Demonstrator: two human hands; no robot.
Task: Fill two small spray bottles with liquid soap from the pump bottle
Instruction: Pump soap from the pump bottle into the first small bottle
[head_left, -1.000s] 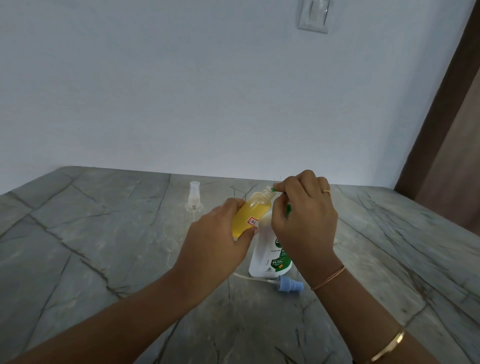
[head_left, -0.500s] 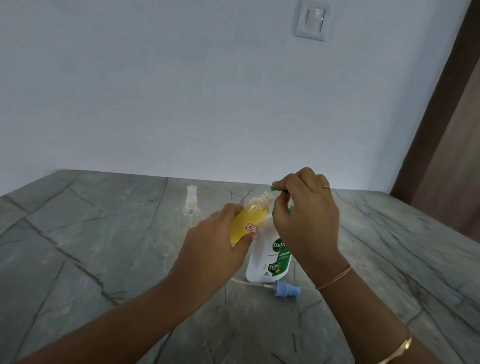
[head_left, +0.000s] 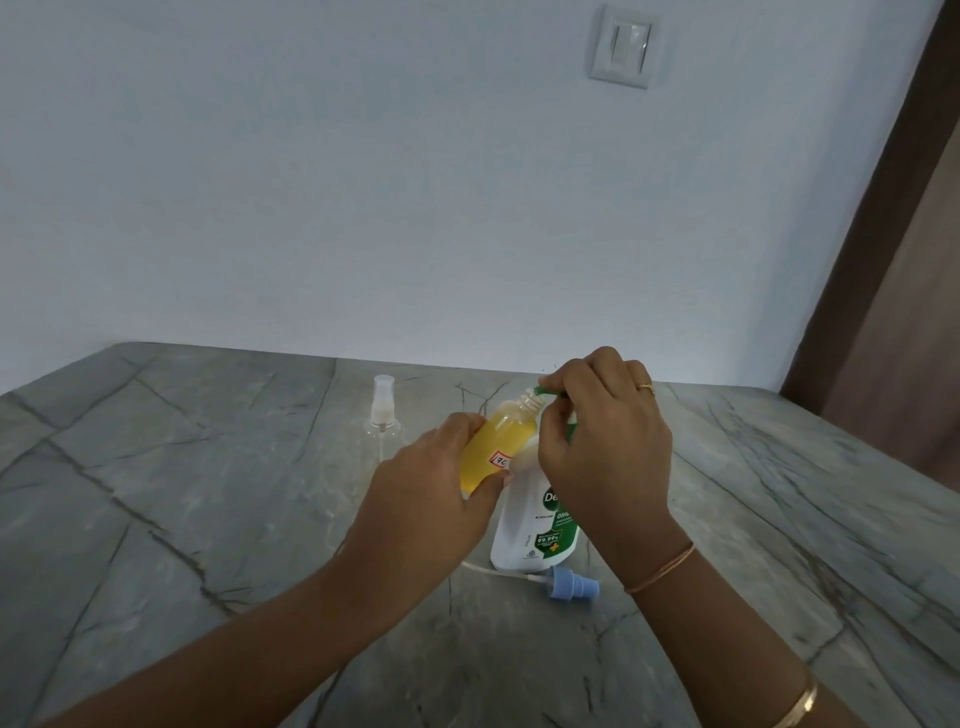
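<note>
My left hand (head_left: 415, 499) grips a small clear spray bottle (head_left: 501, 441), tilted and almost full of yellow soap, with a red-edged sticker and no cap. Its open neck sits at the green nozzle of the white pump bottle (head_left: 537, 525). My right hand (head_left: 605, 441) curls over the green pump head and hides most of it. The bottle's blue spray cap (head_left: 571, 584) with its white dip tube lies on the table in front of the pump bottle. A second small spray bottle (head_left: 383, 415), clear and empty with a white cap, stands upright to the left behind.
The grey marble table (head_left: 208, 519) stretches wide on both sides. A white wall with a light switch (head_left: 626, 47) rises behind it. A brown door frame (head_left: 883, 234) runs down the right side.
Both hands stay on the bottles in the same hold. The camera has tipped a little, so everything sits slightly lower in view. The yellow soap level shows no clear difference.
</note>
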